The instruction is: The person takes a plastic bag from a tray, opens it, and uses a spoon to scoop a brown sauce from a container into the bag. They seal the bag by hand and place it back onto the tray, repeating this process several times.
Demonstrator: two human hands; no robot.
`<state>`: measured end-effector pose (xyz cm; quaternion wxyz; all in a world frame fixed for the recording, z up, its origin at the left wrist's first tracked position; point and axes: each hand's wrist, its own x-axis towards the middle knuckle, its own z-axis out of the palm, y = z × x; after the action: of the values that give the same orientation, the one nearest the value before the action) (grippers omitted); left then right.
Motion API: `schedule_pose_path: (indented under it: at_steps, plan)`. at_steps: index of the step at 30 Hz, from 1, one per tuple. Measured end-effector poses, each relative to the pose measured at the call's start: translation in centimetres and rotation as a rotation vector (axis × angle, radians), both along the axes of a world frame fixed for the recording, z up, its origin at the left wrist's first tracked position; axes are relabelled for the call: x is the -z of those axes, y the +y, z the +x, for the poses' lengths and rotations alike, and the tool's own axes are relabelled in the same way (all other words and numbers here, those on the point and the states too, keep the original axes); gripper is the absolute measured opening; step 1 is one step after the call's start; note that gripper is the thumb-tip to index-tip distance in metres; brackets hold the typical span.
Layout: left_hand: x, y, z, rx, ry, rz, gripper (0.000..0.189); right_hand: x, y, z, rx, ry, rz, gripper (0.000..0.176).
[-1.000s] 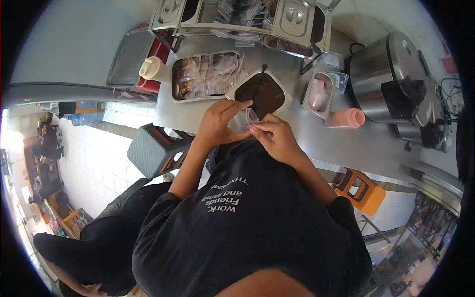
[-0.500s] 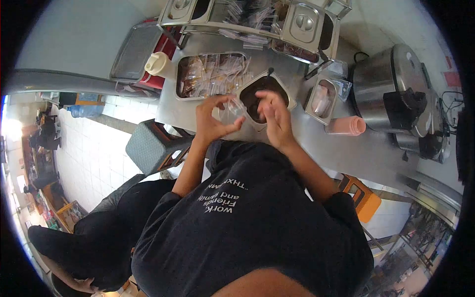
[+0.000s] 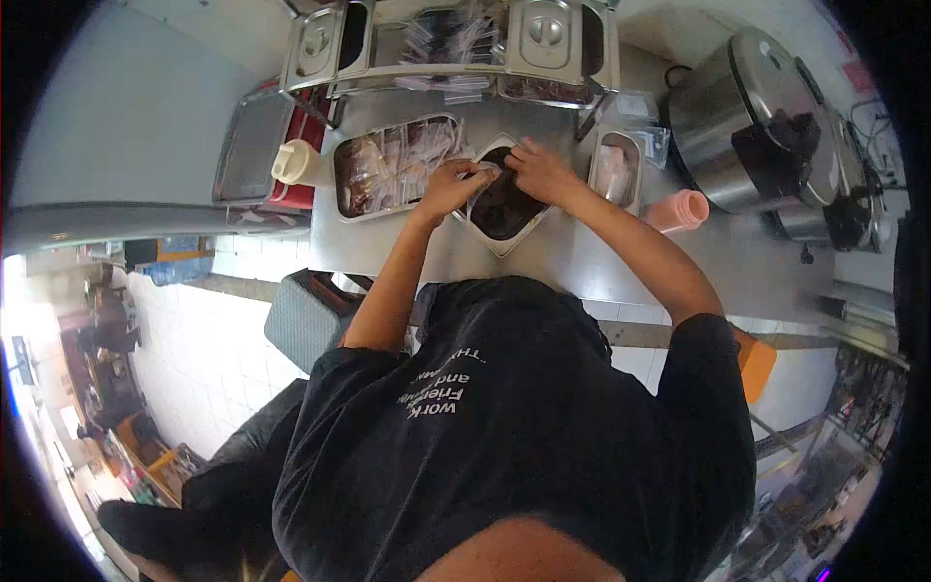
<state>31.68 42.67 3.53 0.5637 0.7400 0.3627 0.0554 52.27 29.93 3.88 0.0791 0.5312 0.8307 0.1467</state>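
My left hand point(image 3: 449, 191) is closed on a small clear plastic bag point(image 3: 485, 172), pinching it over the left edge of a deep metal pan. Dark sauce or liquid fills that pan point(image 3: 502, 250), which sits cornerwise on the steel table. Across the pan's far side reaches my right hand point(image 3: 543, 173), its fingers curled together close to the bag. What those fingers grip is hidden. To the left lies a metal tray point(image 3: 341, 199) heaped with small filled clear packets point(image 3: 393, 165).
A cream squeeze bottle point(image 3: 291, 163) stands left of the tray. On the right are a narrow metal pan point(image 3: 633, 155), a pink bottle point(image 3: 679, 210) and a big steel cooker point(image 3: 722, 116). A raised rack with lidded pans point(image 3: 545, 44) spans the back. Someone's dark-clothed leg point(image 3: 165, 533) shows lower left.
Both hands have moved forward over the dark pan. My left hand went from holding the bag spread open to pinching it; my right fingers have curled. The black handle seen earlier is now hidden.
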Motion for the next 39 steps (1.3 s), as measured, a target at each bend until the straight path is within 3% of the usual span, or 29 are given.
schedule_pose_path:
  at_steps: [2,5,10,14,19,22,25,28,35,39]
  plan:
    - [-1.9,-0.2,1.2,0.045,0.033,-0.151,0.051,-0.8,-0.8,0.7,-0.008,0.002,-0.032,0.018]
    - [-1.1,-0.6,1.6,-0.065,-0.191,-0.328,0.044,-1.9,-2.9,0.4,0.065,0.062,-0.048,0.020]
    - [-3.9,-2.2,1.4,-0.065,-0.298,-0.348,0.042,-4.0,-5.4,1.6,0.231,-0.006,0.080,0.032]
    - [-6.3,-3.7,2.0,-0.156,-0.264,-0.392,0.039,-0.9,-7.0,1.2,0.335,0.030,0.146,0.030]
    - [-6.0,-4.5,2.3,-0.295,-0.333,-0.483,0.039,-0.4,-10.9,-4.1,0.483,0.107,0.193,0.024]
    - [-5.3,-4.2,1.9,-0.325,-0.328,-0.520,0.039,-0.9,-11.6,-6.8,0.687,0.319,0.120,0.020]
    - [-5.6,-4.3,2.0,-0.315,-0.363,-0.543,0.040,-1.0,-11.1,-8.0,0.760,0.406,-0.017,0.015]
    - [-5.5,-4.4,1.9,-0.297,-0.401,-0.544,0.041,-1.4,-10.6,-8.5,0.851,0.673,-0.023,0.012]
    - [-2.9,-2.7,1.0,-0.280,-0.447,-0.646,0.045,-0.6,-11.8,-8.3,0.954,1.134,0.135,0.017]
    - [-3.1,-1.8,-0.2,-0.413,-0.405,-0.697,0.057,-0.7,-12.8,-8.0,0.963,1.401,0.187,0.020]
